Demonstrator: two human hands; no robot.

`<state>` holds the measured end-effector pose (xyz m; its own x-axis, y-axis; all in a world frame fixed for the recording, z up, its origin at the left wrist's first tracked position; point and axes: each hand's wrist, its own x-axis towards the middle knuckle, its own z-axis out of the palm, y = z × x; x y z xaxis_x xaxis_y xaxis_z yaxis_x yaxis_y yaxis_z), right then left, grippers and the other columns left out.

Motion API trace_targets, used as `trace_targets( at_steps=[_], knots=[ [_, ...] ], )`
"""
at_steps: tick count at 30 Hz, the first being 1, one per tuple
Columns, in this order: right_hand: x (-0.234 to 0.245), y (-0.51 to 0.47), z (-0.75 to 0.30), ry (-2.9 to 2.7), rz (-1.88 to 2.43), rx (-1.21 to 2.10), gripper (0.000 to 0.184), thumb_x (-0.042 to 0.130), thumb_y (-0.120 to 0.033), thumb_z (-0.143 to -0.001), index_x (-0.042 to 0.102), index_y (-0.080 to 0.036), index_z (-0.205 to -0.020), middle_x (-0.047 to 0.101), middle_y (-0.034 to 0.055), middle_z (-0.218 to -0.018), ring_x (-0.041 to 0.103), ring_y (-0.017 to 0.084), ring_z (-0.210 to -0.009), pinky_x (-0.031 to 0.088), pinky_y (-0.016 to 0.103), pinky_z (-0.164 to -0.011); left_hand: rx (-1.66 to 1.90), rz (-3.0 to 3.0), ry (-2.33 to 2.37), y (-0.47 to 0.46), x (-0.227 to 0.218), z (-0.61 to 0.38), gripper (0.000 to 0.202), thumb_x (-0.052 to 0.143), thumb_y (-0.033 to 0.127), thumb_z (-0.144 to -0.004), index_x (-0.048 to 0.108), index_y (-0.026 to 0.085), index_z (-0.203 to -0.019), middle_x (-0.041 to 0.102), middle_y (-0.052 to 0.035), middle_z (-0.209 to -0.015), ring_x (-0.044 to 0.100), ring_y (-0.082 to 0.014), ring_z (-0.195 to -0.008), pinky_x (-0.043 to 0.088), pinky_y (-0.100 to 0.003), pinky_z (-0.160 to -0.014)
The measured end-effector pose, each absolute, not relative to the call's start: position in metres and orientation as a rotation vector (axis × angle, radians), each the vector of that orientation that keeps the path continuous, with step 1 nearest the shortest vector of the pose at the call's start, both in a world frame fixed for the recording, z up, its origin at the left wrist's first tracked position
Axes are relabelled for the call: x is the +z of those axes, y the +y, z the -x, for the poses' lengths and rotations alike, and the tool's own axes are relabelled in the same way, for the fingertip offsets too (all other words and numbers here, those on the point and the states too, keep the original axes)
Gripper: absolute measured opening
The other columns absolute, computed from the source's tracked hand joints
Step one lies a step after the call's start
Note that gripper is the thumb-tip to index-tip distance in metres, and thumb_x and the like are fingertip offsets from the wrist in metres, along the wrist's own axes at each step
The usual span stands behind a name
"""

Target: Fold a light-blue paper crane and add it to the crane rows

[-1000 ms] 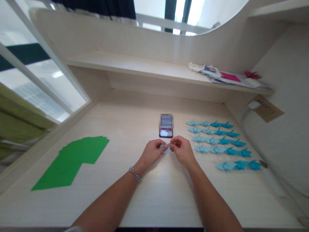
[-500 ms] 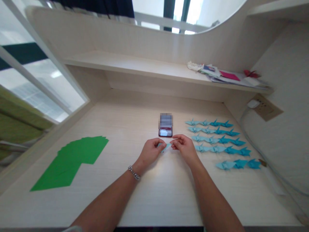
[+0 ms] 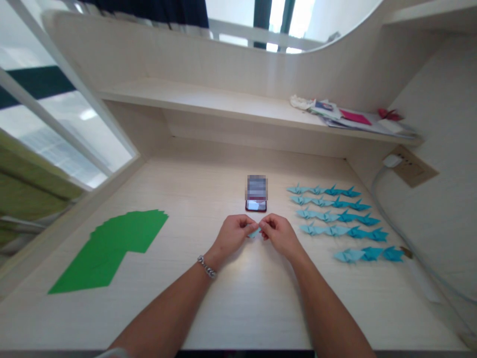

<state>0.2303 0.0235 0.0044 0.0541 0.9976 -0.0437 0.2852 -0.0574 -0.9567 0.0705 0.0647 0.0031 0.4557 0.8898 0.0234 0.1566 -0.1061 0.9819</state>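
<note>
Between my hands is a small piece of folded light-blue paper (image 3: 254,233), mostly covered by my fingers. My left hand (image 3: 235,232) pinches it from the left with thumb and forefinger. From the other side my right hand (image 3: 276,232) closes its thumb and forefinger on the paper's right end. The fingertips of both hands nearly meet just above the desk. Just beyond them lies a phone (image 3: 256,205), its screen partly blurred. To the right, folded paper cranes (image 3: 337,230) in light and darker blue sit in several rows.
Green paper sheets (image 3: 122,238) lie fanned out on the desk's left side. A shelf (image 3: 208,104) runs across the back, with papers (image 3: 354,117) at its right end. A white plug and cable (image 3: 392,160) come from the wall socket at right.
My right hand has moved left and slightly down, from a little apart to close against my left fingertips on the paper. My left hand has barely moved.
</note>
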Motion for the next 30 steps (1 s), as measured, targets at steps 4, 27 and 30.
trace_targets(
  at_steps=[4, 27, 30],
  knots=[
    [0.007, 0.023, -0.231, -1.410, 1.562, 0.920, 0.016, 0.054, -0.030, -0.079, 0.060, -0.017, -0.072, 0.061, 0.0003, -0.059, 0.055, 0.013, -0.053, 0.041, 0.023, -0.052, 0.745, -1.480, 0.905, 0.068, 0.005, -0.068, 0.027, 0.063, 0.038, -0.074, 0.069, 0.011, -0.071, 0.066, -0.0054, -0.066, 0.057, -0.0130, -0.059, 0.045, -0.024, -0.057],
    [0.022, 0.019, -0.241, -1.571, 1.674, 0.940, 0.013, 0.055, -0.017, -0.066, 0.068, -0.017, -0.066, 0.066, 0.0017, -0.060, 0.057, 0.014, -0.056, 0.040, 0.023, -0.052, 0.755, -1.849, 0.966, 0.064, 0.009, -0.066, 0.017, 0.056, 0.027, -0.076, 0.069, 0.016, -0.075, 0.068, -0.0034, -0.072, 0.058, -0.0153, -0.066, 0.042, -0.025, -0.061],
    [0.020, 0.020, -0.247, -1.531, 1.648, 1.032, 0.014, 0.054, -0.018, -0.066, 0.068, -0.015, -0.068, 0.064, 0.0013, -0.056, 0.056, 0.014, -0.053, 0.040, 0.022, -0.050, 0.753, -1.804, 0.952, 0.065, 0.007, -0.066, 0.018, 0.057, 0.028, -0.076, 0.069, 0.016, -0.075, 0.067, -0.0031, -0.070, 0.056, -0.0140, -0.063, 0.042, -0.024, -0.059]
  ],
)
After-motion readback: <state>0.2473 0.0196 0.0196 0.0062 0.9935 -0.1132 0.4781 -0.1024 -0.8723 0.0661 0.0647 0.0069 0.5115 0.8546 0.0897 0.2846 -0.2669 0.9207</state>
